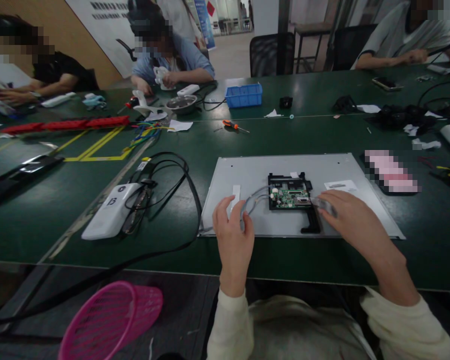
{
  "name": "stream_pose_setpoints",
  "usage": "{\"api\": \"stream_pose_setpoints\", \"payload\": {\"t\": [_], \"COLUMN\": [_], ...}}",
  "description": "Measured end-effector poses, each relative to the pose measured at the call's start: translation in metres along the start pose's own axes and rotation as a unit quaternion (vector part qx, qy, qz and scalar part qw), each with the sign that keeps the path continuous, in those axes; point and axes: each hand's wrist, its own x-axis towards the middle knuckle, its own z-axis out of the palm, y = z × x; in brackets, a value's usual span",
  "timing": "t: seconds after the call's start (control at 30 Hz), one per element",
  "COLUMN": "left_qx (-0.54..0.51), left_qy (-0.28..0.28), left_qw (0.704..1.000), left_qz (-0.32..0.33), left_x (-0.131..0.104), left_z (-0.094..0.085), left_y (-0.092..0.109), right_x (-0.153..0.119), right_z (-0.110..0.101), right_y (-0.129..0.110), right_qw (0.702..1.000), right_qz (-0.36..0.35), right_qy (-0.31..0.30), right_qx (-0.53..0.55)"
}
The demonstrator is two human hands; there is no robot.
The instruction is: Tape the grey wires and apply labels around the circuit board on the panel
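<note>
A flat grey panel (pixel 255 172) lies on the green table in front of me. On it rests a black frame (pixel 314 220) carrying a green circuit board (pixel 290 198). Grey cables (pixel 258 192) run from the board's left side to my left hand (pixel 234 225), whose curled thumb and fingers close round them over the panel's left part. My right hand (pixel 347 215) is at the board's right edge, its fingers pinched on a small greyish translucent piece (pixel 327 206). The fingertips of the right hand are partly hidden.
A white power bank (pixel 110 212) with black cables lies left of the panel, a pink phone (pixel 392 172) right of it. Farther back are an orange screwdriver (pixel 235 126) and a blue basket (pixel 243 96). A pink basket (pixel 108 320) stands below the table edge. People sit opposite.
</note>
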Motion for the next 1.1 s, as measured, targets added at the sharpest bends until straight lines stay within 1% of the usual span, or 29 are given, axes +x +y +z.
{"api": "stream_pose_setpoints", "payload": {"t": [0.13,0.2,0.37,0.43,0.63,0.73,0.83,0.93,1.03,1.1], "left_qx": [-0.012,-0.017,-0.024,-0.024,-0.016,-0.01,-0.01,-0.024,-0.014,0.009], "left_qy": [-0.011,-0.019,-0.039,-0.044,-0.042,-0.041,-0.049,-0.07,-0.13,-0.176], "left_qw": [1.0,0.999,0.998,0.998,0.998,0.998,0.997,0.995,0.987,0.979], "left_qz": [0.025,0.036,0.045,0.044,0.047,0.05,0.054,0.069,0.093,0.104], "left_x": [0.0,-0.001,-0.002,-0.002,-0.002,-0.001,-0.002,-0.004,-0.005,-0.005], "left_z": [0.002,0.003,0.004,0.003,0.003,0.003,0.004,0.008,0.015,0.022], "left_y": [0.0,-0.001,-0.001,-0.001,0.001,0.004,0.015,0.034,0.054,0.062], "right_x": [0.014,0.018,0.013,0.008,0.001,-0.001,-0.002,-0.002,-0.001,0.0], "right_z": [-0.004,-0.004,-0.001,-0.001,0.001,0.005,0.008,0.01,0.01,0.01], "right_y": [0.001,-0.002,-0.007,-0.005,0.006,0.012,0.015,0.017,0.017,0.015], "right_qw": [0.999,0.998,0.997,0.998,0.996,0.996,0.995,0.994,0.994,0.994], "right_qz": [-0.038,-0.043,-0.01,0.005,0.05,0.063,0.072,0.078,0.079,0.076], "right_qy": [-0.024,-0.036,-0.046,-0.033,0.048,0.059,0.064,0.074,0.075,0.076], "right_qx": [-0.027,-0.033,-0.053,-0.062,-0.054,-0.032,-0.011,0.006,0.019,0.024]}}
